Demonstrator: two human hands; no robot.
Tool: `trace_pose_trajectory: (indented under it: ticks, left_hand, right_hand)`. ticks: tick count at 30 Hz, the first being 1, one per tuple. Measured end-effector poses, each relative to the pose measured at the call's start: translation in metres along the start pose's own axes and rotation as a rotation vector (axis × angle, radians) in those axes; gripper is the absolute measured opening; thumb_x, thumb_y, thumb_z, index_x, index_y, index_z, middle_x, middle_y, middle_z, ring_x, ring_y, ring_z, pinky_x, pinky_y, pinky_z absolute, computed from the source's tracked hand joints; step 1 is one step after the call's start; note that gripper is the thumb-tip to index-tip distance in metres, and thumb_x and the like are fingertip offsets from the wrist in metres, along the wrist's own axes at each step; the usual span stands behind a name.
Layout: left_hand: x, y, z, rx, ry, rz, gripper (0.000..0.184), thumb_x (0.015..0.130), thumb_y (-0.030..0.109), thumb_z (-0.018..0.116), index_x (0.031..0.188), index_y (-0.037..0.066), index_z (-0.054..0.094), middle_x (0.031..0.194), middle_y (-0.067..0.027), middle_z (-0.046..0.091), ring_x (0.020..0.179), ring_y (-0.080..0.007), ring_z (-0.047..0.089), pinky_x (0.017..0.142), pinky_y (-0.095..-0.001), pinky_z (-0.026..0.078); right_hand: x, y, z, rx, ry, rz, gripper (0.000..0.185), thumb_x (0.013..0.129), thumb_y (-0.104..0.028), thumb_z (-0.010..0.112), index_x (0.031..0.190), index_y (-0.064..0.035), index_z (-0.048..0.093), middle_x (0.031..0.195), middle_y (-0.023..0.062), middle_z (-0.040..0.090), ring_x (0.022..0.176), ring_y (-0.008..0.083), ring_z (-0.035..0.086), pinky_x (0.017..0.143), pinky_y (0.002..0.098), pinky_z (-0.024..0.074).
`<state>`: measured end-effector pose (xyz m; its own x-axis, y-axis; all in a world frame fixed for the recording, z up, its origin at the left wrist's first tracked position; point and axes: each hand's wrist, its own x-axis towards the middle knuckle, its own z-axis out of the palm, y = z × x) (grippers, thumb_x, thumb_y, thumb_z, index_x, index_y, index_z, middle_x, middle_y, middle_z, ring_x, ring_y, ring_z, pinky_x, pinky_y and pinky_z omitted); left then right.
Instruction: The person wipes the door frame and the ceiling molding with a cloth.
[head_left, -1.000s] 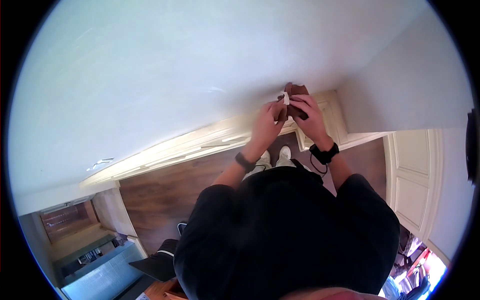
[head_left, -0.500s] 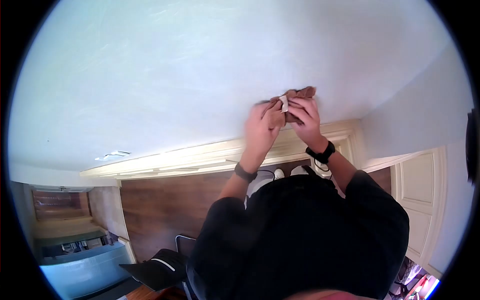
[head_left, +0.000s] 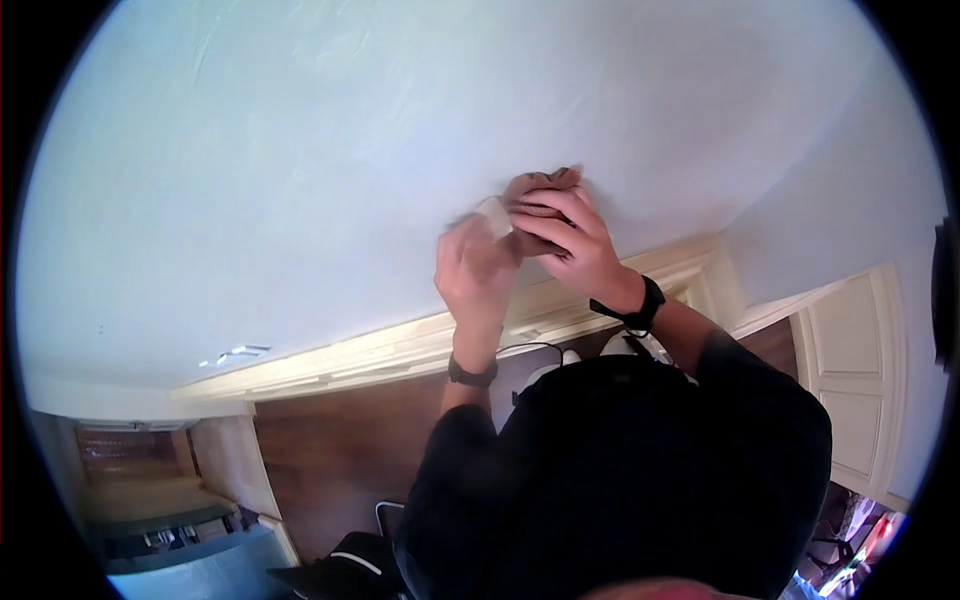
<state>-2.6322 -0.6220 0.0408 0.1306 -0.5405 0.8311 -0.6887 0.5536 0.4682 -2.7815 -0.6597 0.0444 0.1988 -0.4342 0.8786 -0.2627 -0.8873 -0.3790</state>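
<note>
A crumpled brown cloth (head_left: 545,182) with a small white tag (head_left: 495,217) is bunched between my hands, close above the pale surface. My right hand (head_left: 572,235) is wrapped over the cloth with bent fingers. On the left, my left hand (head_left: 478,262) is closed around the cloth's other end beside the tag; its fingers are blurred by motion. A dark band circles each wrist.
The broad pale surface (head_left: 300,200) has a cream moulded edge (head_left: 400,345). Below lies brown wooden floor (head_left: 340,450). A cream panelled door (head_left: 850,380) stands at right, a black chair-like object (head_left: 350,570) at lower left.
Both hands and the cloth have moved left across the pale surface. My left hand has moved further left than my right one, and the white tag has shifted left and tilted.
</note>
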Motion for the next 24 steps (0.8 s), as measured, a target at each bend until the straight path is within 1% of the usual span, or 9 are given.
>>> trace_pose_trajectory:
  ticks: [3, 7, 10, 13, 17, 20, 22, 23, 24]
  left_hand:
    - [0.001, 0.013, 0.018, -0.076, -0.043, -0.024, 0.033, 0.063, -0.001, 0.075, 0.093, 0.007, 0.066, 0.102, -0.0104, 0.066, 0.092, -0.0301, 0.063, 0.077, -0.0371, 0.052]
    - [-0.024, -0.004, 0.037, -0.116, -0.133, 0.016, 0.041, 0.06, -0.002, 0.073, 0.1, 0.006, 0.068, 0.105, -0.0102, 0.067, 0.094, -0.0282, 0.063, 0.078, -0.0361, 0.052]
    - [-0.04, -0.012, 0.034, -0.114, -0.181, 0.016, 0.038, 0.063, -0.008, 0.068, 0.1, -0.001, 0.063, 0.103, -0.0154, 0.065, 0.089, -0.0329, 0.062, 0.076, -0.037, 0.052]
    - [-0.049, -0.017, 0.02, -0.053, -0.197, -0.02, 0.033, 0.064, -0.007, 0.069, 0.096, 0.0, 0.063, 0.105, -0.0149, 0.066, 0.088, -0.0325, 0.062, 0.074, -0.0368, 0.051]
    - [-0.066, -0.034, 0.008, 0.017, -0.148, -0.115, 0.025, 0.068, -0.006, 0.07, 0.09, 0.003, 0.063, 0.104, -0.0136, 0.066, 0.088, -0.0309, 0.062, 0.074, -0.0358, 0.051]
    - [-0.059, -0.03, -0.001, 0.054, -0.058, -0.112, 0.021, 0.071, -0.006, 0.07, 0.087, 0.005, 0.063, 0.104, -0.0131, 0.066, 0.088, -0.0293, 0.062, 0.074, -0.0339, 0.05]
    - [-0.052, -0.028, -0.005, 0.06, -0.024, -0.138, 0.02, 0.071, -0.007, 0.07, 0.087, 0.005, 0.063, 0.103, -0.0129, 0.066, 0.089, -0.028, 0.062, 0.073, -0.0327, 0.05]
    - [-0.046, -0.028, -0.005, 0.086, 0.003, -0.037, 0.035, 0.068, -0.003, 0.075, 0.1, 0.0, 0.061, 0.105, -0.0146, 0.064, 0.086, -0.0339, 0.061, 0.072, -0.039, 0.052]
    - [-0.039, -0.025, -0.003, 0.061, 0.014, -0.02, 0.035, 0.067, -0.004, 0.075, 0.099, 0.001, 0.061, 0.105, -0.0144, 0.064, 0.086, -0.0339, 0.061, 0.072, -0.0392, 0.052]
  right_hand:
    - [-0.012, 0.004, -0.019, -0.108, 0.004, 0.094, 0.041, 0.061, 0.007, 0.072, 0.101, -0.0044, 0.068, 0.107, 0.0102, 0.06, 0.096, 0.0306, 0.056, 0.082, 0.0384, 0.047]
    - [-0.04, 0.011, -0.022, -0.174, -0.035, 0.237, 0.039, 0.061, 0.006, 0.073, 0.098, -0.0049, 0.067, 0.103, 0.0086, 0.06, 0.095, 0.031, 0.056, 0.081, 0.0387, 0.0477]
    - [-0.058, 0.015, -0.013, -0.151, -0.063, 0.279, 0.039, 0.061, 0.006, 0.072, 0.098, -0.0055, 0.068, 0.101, 0.0078, 0.06, 0.095, 0.0308, 0.056, 0.081, 0.0382, 0.0485]
    - [-0.07, 0.015, 0.007, -0.115, -0.083, 0.31, 0.039, 0.061, 0.005, 0.071, 0.098, -0.006, 0.068, 0.102, 0.0068, 0.061, 0.097, 0.0303, 0.057, 0.081, 0.0376, 0.0493]
    - [-0.065, 0.008, 0.023, -0.076, -0.139, 0.244, 0.034, 0.068, -0.001, 0.07, 0.101, -0.0077, 0.067, 0.108, 0.0055, 0.063, 0.1, 0.0294, 0.057, 0.087, 0.0397, 0.0459]
    - [-0.044, -0.002, 0.028, -0.047, -0.074, 0.163, 0.041, 0.06, 0.008, 0.069, 0.099, -0.0058, 0.069, 0.103, 0.0065, 0.062, 0.095, 0.0285, 0.058, 0.079, 0.0368, 0.0502]
    - [-0.028, -0.01, 0.026, -0.024, -0.058, 0.167, 0.041, 0.06, 0.009, 0.069, 0.099, -0.0057, 0.069, 0.102, 0.007, 0.062, 0.095, 0.0285, 0.058, 0.078, 0.0364, 0.0503]
    - [-0.021, -0.014, 0.023, -0.013, -0.052, 0.171, 0.041, 0.06, 0.009, 0.068, 0.099, -0.0057, 0.069, 0.102, 0.0073, 0.062, 0.094, 0.0285, 0.058, 0.078, 0.0362, 0.0503]
    - [-0.016, -0.016, 0.019, -0.016, -0.03, 0.166, 0.041, 0.061, 0.01, 0.068, 0.099, -0.0054, 0.069, 0.102, 0.0076, 0.062, 0.095, 0.0284, 0.058, 0.078, 0.036, 0.0502]
